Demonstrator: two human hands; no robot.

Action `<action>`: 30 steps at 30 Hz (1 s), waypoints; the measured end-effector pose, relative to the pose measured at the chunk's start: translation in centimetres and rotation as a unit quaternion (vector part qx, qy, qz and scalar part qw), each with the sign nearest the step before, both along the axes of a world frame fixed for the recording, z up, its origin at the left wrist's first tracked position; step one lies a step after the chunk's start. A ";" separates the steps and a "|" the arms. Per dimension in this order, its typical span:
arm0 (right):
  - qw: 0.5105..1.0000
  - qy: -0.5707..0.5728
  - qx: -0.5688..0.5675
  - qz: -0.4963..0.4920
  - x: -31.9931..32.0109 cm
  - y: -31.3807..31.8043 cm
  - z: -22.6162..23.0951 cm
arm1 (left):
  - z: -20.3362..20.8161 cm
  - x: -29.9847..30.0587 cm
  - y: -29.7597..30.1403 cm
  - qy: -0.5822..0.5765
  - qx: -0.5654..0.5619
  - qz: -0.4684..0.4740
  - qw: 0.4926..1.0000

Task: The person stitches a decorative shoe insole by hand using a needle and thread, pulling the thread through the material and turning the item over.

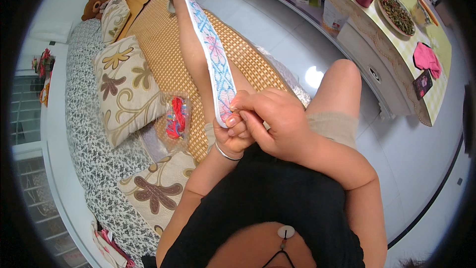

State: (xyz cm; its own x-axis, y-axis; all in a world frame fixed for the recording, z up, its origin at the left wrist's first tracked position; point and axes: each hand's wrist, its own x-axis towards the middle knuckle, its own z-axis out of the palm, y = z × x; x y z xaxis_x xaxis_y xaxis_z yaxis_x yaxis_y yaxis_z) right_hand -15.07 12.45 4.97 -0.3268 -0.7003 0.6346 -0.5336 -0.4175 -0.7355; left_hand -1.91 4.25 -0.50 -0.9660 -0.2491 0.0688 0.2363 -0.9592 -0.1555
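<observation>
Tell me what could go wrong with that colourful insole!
The left hand holds the patterned insole by its near end, so the long far part might wobble. The right hand is crowded up close to the left, so they could bump and loosen the hold.

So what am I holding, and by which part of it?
The insole, its near end in your left hand; whether your right hand pinches something there is unclear.

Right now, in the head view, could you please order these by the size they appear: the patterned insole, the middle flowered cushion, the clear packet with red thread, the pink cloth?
1. Flowered cushion
2. Patterned insole
3. Clear packet
4. Pink cloth
Apparent size only; true sizes may differ.
</observation>
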 end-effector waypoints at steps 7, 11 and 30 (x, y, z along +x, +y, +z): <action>0.999 0.019 -0.019 0.017 0.3 -0.3 -0.4 | -0.2 -0.1 0.3 0.000 -0.002 0.039 0.999; 1.000 0.009 -0.017 0.012 0.4 -0.3 -0.6 | -2.2 1.3 -0.1 -0.098 -0.047 0.075 0.991; 1.000 -0.023 -0.016 0.011 0.4 -0.1 -0.2 | -4.5 2.4 0.1 -0.173 -0.029 0.140 0.975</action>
State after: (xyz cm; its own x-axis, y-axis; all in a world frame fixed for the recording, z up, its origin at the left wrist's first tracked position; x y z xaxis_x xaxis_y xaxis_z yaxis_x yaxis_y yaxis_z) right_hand -14.62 12.35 4.77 -0.3411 -0.6868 0.6418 -0.4897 -0.4529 -0.7450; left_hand 0.46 4.40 -4.99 -0.8287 -0.5118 -0.2267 0.5189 -0.8542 0.0318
